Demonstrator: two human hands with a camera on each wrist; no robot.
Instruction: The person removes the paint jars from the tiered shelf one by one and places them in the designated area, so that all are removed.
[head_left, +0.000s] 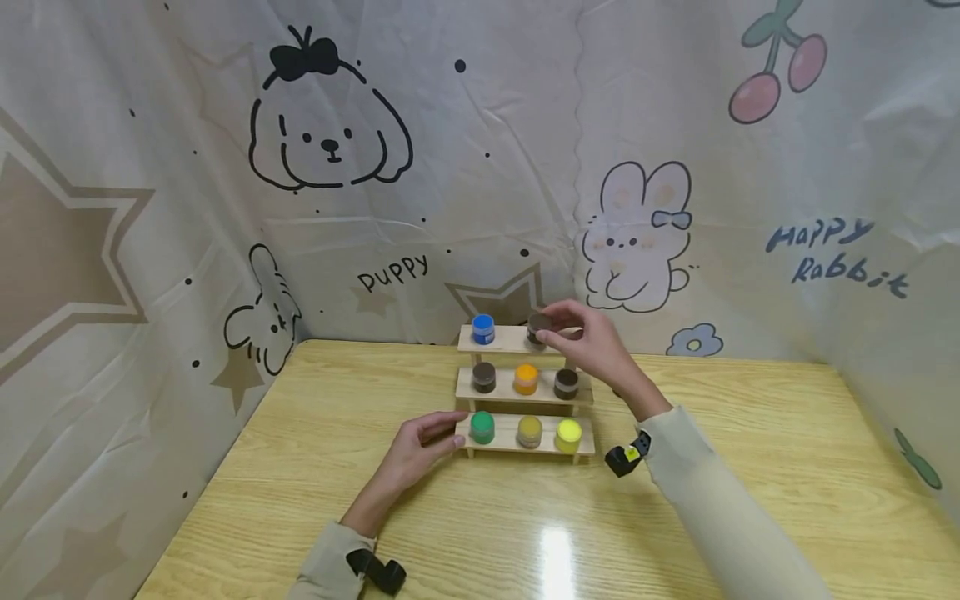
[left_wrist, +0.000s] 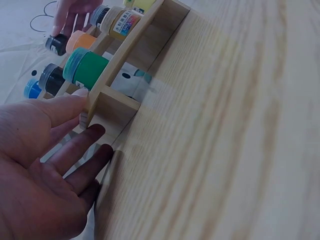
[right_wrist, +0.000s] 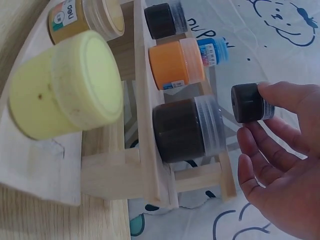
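A small three-tier wooden rack point(head_left: 551, 442) holds little lidded paint jars. Between thumb and fingers, my right hand point(head_left: 592, 340) pinches a dark paint jar point(right_wrist: 246, 103) at the right part of the top tier. Whether that jar touches the shelf is hard to tell. At the rack's left end, my left hand point(left_wrist: 47, 150) grips the bottom tier with thumb and index finger, beside a green jar point(head_left: 482, 427). A blue jar point(head_left: 483, 329) stands on the top tier. Two dark jars point(head_left: 483, 377) flank an orange jar point(head_left: 526, 379) on the middle tier.
An ochre jar point(head_left: 529, 432) and a yellow jar point(head_left: 569, 435) share the bottom tier with the green one. The rack stands near the back of a wood-grain table point(head_left: 480, 525). A printed cloth point(head_left: 480, 208) hangs behind and around the table.
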